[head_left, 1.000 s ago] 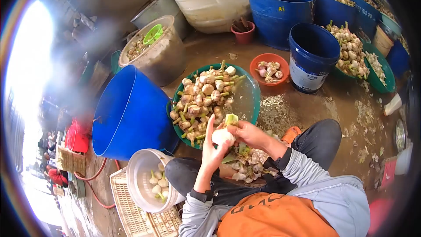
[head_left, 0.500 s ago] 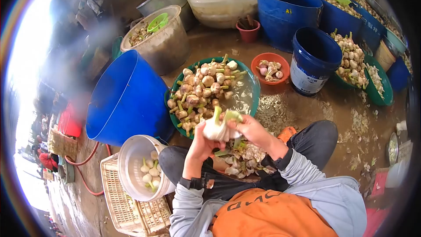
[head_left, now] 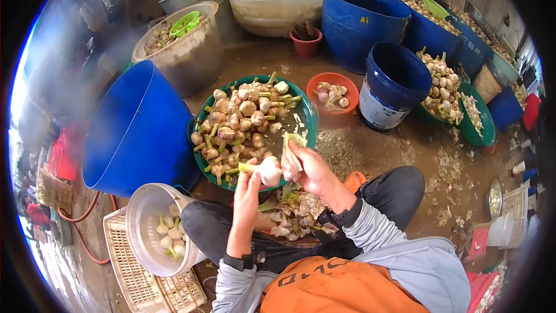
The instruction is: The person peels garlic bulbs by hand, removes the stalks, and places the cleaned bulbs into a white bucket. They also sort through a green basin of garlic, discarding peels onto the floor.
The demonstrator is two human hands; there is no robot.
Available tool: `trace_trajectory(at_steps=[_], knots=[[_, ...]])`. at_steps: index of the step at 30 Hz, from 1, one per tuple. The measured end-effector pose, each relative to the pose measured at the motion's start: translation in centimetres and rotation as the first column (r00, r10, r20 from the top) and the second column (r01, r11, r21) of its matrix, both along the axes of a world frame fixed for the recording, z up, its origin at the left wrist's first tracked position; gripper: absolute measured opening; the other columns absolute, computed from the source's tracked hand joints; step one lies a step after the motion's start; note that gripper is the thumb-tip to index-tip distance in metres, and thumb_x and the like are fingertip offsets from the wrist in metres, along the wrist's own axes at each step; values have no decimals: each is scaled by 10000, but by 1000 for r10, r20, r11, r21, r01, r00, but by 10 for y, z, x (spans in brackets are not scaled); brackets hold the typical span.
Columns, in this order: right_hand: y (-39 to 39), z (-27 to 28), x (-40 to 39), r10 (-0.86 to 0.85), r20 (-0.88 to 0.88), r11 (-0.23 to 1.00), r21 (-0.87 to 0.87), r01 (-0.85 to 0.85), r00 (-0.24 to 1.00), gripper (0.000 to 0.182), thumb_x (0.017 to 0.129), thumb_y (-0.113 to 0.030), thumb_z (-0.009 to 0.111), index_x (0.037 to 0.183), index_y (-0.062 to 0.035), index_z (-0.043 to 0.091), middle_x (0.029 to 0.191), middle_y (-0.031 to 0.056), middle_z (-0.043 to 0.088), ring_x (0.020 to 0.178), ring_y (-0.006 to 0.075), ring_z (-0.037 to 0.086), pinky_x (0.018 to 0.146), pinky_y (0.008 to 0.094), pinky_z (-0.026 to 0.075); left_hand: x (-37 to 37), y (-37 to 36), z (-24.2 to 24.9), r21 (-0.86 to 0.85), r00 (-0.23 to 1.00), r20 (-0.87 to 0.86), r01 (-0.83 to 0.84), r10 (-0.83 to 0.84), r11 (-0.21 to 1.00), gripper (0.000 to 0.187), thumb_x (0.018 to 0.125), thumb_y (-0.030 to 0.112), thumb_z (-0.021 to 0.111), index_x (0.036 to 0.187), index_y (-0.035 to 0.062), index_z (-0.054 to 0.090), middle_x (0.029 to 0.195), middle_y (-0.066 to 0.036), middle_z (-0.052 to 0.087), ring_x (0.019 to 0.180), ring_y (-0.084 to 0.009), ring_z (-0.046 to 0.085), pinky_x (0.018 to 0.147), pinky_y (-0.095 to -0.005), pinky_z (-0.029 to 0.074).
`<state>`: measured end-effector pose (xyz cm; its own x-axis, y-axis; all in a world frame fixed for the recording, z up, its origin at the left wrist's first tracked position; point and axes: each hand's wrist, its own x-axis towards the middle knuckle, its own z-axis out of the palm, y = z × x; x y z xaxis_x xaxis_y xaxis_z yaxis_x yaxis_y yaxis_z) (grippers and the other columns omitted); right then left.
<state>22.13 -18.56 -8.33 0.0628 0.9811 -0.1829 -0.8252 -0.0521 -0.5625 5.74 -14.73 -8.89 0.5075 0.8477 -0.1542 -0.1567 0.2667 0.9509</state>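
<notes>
In front of my chest, my left hand (head_left: 247, 202) is closed around a smooth white garlic bulb (head_left: 270, 171) whose green stem points left. My right hand (head_left: 316, 174), just right of the bulb, pinches a loose strip of garlic skin (head_left: 291, 161) with a pale green end. Beyond both hands stands a green basin (head_left: 313, 130), heaped with unpeeled, stemmed garlic bulbs (head_left: 234, 120) and with some water on its right side. Below the hands, between my legs, lies a pile of garlic skins (head_left: 296, 213). Cleaned bulbs (head_left: 172, 234) sit inside a white bucket (head_left: 141, 233) by my left knee.
A tall blue tub (head_left: 136, 133) stands left of the basin. Right of it are a red bowl (head_left: 333, 104) with a few bulbs and a dark blue bucket (head_left: 391, 90). A cream plastic crate (head_left: 119, 255) lies under the white bucket. Scattered skins cover the floor at right.
The outer skin has come away from the bulb. My right hand has drawn apart rightward with it, while my left keeps the bulb. The camera view has shifted slightly right.
</notes>
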Motion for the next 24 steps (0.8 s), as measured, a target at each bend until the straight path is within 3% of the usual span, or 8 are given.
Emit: trace_trajectory(at_steps=[8,9,10,11,12,16,21,24], knots=[[-12,33,45,159,64,892,419,-171,985,227,910,-286,425,860,-87,520,573,4,477,493,112,473,533,306,470,-13,22,-3,-450,892,367,-80,266,890,320,936,252,411,1145,15,463,1109,-153,546,980,-225,558,835,-345,461],[-11,3,41,-77,689,954,260,-146,720,179,864,-249,507,861,-83,576,652,31,563,576,138,559,572,332,481,-16,27,-3,-440,893,360,-92,269,893,329,937,256,409,1153,14,459,1111,-155,546,980,-224,558,836,-347,461],[-2,-42,39,180,838,979,-100,-178,516,153,800,-193,580,879,-66,610,746,82,619,673,194,620,602,357,490,-17,29,-5,-450,894,341,-116,290,886,334,937,254,407,1161,12,454,1106,-151,548,978,-221,559,834,-346,461],[-9,-55,28,173,961,913,-239,-331,-216,162,785,-189,592,894,-70,609,755,89,619,689,214,621,607,352,487,-18,31,-10,-460,895,323,-135,307,877,338,938,253,405,1169,9,448,1101,-148,551,975,-218,560,833,-345,461],[-7,-61,19,-31,568,834,-439,-335,-823,177,769,-185,604,908,-75,609,763,97,620,705,234,621,613,348,484,-16,36,-14,-466,892,314,-154,325,871,343,939,251,404,1177,7,442,1095,-144,554,973,-215,561,832,-344,462],[38,30,-12,-160,986,918,131,-375,-48,251,793,-253,573,1012,-132,555,878,97,580,799,281,580,657,378,467,-18,40,-26,-425,916,162,-272,368,863,316,936,241,406,1130,-4,455,1017,-133,576,932,-199,581,782,-321,476],[65,19,-26,-311,949,803,228,-551,-60,206,777,-134,549,978,-89,548,858,99,530,826,286,565,680,370,468,-32,48,-12,-519,863,270,-244,428,819,282,913,241,419,1065,9,465,891,-110,580,795,-206,583,690,-316,485],[91,-66,25,-160,931,893,-4,-449,-328,247,760,-81,519,1005,-90,546,877,95,530,835,295,562,686,373,480,-77,56,41,-313,602,402,-617,690,722,314,916,276,400,1046,3,482,883,-141,588,802,-236,582,724,-344,487]])
